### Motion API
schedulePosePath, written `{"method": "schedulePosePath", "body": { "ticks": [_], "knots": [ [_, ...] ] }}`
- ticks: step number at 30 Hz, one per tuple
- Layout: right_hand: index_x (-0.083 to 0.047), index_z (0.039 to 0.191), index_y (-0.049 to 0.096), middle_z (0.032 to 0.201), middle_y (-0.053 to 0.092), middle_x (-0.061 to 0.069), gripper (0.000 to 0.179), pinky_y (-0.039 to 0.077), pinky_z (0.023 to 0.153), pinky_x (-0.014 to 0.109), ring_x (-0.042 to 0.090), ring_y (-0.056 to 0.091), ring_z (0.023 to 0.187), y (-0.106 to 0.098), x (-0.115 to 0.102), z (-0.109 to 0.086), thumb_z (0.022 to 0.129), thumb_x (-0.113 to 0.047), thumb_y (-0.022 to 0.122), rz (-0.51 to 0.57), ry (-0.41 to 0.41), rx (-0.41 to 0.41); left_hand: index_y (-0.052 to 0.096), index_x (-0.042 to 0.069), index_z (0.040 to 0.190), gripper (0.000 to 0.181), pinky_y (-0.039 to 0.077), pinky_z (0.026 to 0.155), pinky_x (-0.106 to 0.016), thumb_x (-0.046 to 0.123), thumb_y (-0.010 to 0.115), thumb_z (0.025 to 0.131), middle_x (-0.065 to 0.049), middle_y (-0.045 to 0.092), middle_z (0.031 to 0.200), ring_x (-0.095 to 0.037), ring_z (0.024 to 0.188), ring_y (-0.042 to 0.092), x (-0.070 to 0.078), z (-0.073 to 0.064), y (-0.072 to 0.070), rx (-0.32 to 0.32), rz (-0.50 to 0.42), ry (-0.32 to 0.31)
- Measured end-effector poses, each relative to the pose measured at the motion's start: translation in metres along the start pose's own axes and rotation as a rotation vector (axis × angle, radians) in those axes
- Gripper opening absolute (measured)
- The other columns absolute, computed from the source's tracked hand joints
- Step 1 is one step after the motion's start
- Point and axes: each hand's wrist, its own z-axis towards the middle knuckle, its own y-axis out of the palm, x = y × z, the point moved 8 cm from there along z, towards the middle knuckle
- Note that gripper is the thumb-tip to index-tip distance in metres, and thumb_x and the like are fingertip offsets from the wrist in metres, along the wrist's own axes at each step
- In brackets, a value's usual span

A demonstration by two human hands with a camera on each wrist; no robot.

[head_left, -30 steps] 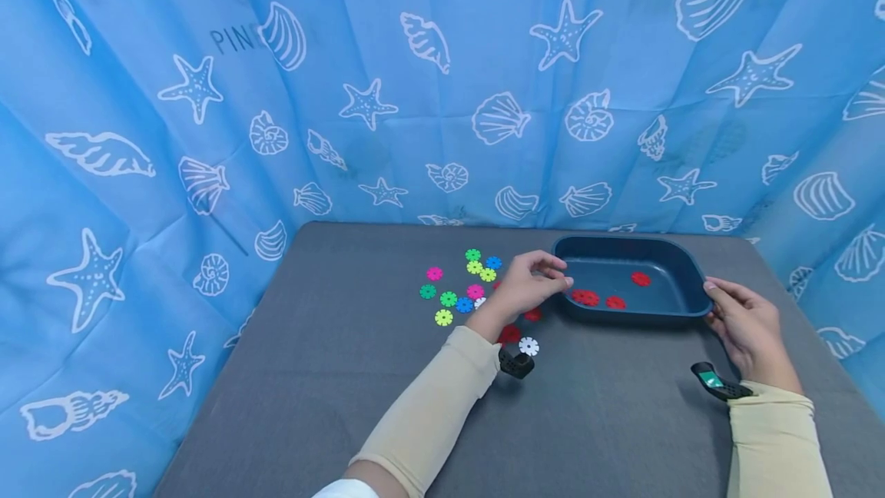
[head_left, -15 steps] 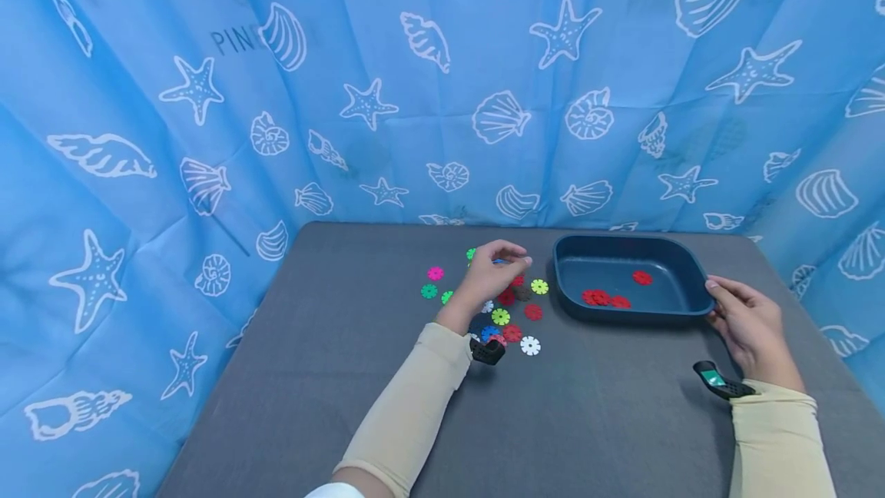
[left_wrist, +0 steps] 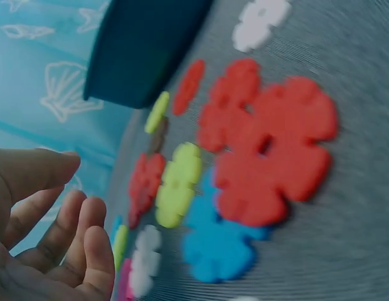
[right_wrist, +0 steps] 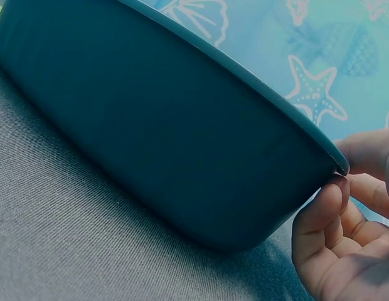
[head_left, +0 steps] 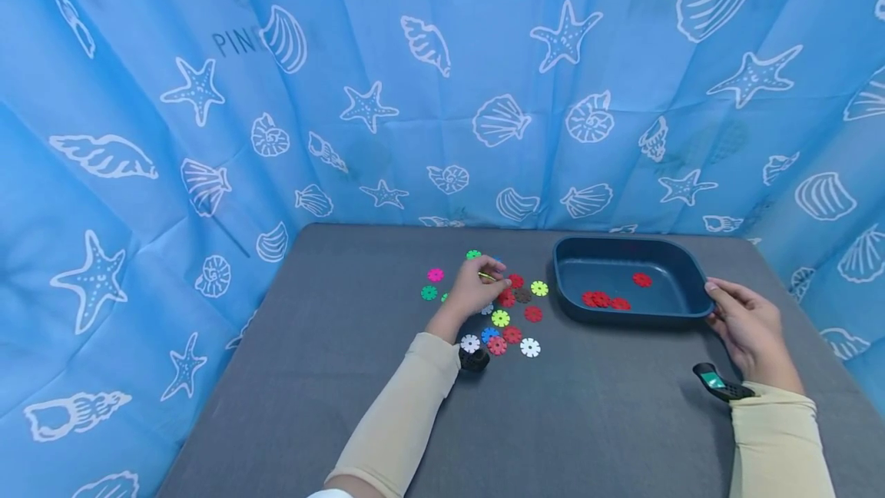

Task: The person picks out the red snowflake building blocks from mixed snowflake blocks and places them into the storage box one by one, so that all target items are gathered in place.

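Note:
My left hand (head_left: 469, 292) reaches over a scatter of notched plastic building discs, its fingers loosely curved. In the left wrist view, the thumb and fingers (left_wrist: 91, 216) stand apart with nothing between them. A red disc (head_left: 507, 297) and a brown disc (head_left: 522, 295) lie just right of the fingertips. At the right, my right hand (head_left: 750, 329) pinches the rim corner of a dark blue basin (head_left: 625, 315). Several red discs (head_left: 621, 304) lie inside it. The right wrist view shows thumb and fingers at the basin's rim (right_wrist: 263, 88).
Closer to me lie a blue disc (head_left: 489, 335), a white disc (head_left: 530, 347) and a yellow-green disc (head_left: 501, 318). Pink (head_left: 435, 274) and green (head_left: 429, 293) discs lie left of the hand. A blue seashell-patterned curtain (head_left: 442, 98) hangs behind the grey table (head_left: 311, 375).
My left hand has moved left from the basin's near-left rim to the discs. The red discs in the basin's left part have shifted slightly right. My right hand keeps its grip.

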Motion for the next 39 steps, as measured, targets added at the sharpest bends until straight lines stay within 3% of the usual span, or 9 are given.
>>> {"method": "schedulePosePath", "body": {
  "ticks": [6, 16, 24, 31, 39],
  "knots": [
    [-0.027, 0.113, 0.076, 0.107, 0.066, -0.013, 0.022, 0.056, 0.065, 0.022, 0.006, 0.062, 0.086, 0.0, 0.0, 0.0, 0.093, -0.035, 0.082, 0.004, -0.003, 0.001, 0.07, 0.002, 0.12, 0.025, 0.057, 0.083, -0.026, 0.009, 0.077, 0.096, -0.012, 0.069, 0.111, -0.014, 0.09, 0.064, -0.009, -0.002, 0.008, -0.027, 0.093, -0.031],
    [-0.028, 0.113, 0.076, 0.108, 0.063, -0.012, 0.022, 0.055, 0.064, 0.022, 0.007, 0.059, 0.087, 0.0, 0.002, -0.001, 0.093, -0.036, 0.082, -0.001, 0.005, 0.015, 0.071, 0.004, 0.118, 0.035, 0.056, 0.081, -0.025, 0.01, 0.087, 0.088, -0.009, 0.069, 0.109, -0.013, 0.09, 0.061, -0.013, -0.004, 0.014, -0.044, 0.183, -0.032],
    [-0.027, 0.113, 0.076, 0.11, 0.062, -0.012, 0.022, 0.056, 0.065, 0.021, 0.007, 0.059, 0.087, 0.001, 0.002, -0.003, 0.094, -0.035, 0.082, 0.007, -0.006, 0.01, 0.072, 0.005, 0.115, 0.031, 0.055, 0.076, -0.024, 0.007, 0.087, 0.088, -0.008, 0.069, 0.104, -0.013, 0.085, 0.061, -0.012, -0.005, 0.015, -0.052, 0.179, -0.015],
    [-0.027, 0.112, 0.076, 0.109, 0.064, -0.012, 0.021, 0.056, 0.065, 0.021, 0.006, 0.06, 0.087, 0.001, 0.002, -0.002, 0.093, -0.035, 0.082, 0.008, -0.003, 0.016, 0.071, 0.005, 0.107, 0.021, 0.05, 0.069, -0.023, 0.003, 0.084, 0.09, -0.007, 0.06, 0.092, -0.013, 0.077, 0.053, -0.01, -0.005, 0.015, -0.066, 0.181, -0.016],
    [-0.026, 0.114, 0.076, 0.108, 0.065, -0.013, 0.023, 0.056, 0.065, 0.022, 0.006, 0.061, 0.087, 0.001, 0.001, -0.002, 0.093, -0.035, 0.082, 0.013, -0.02, -0.004, 0.073, 0.003, 0.107, 0.015, 0.053, 0.07, -0.025, 0.0, 0.078, 0.093, -0.011, 0.065, 0.096, -0.014, 0.076, 0.058, -0.002, -0.006, 0.012, -0.054, 0.138, 0.011]
  ]
}}
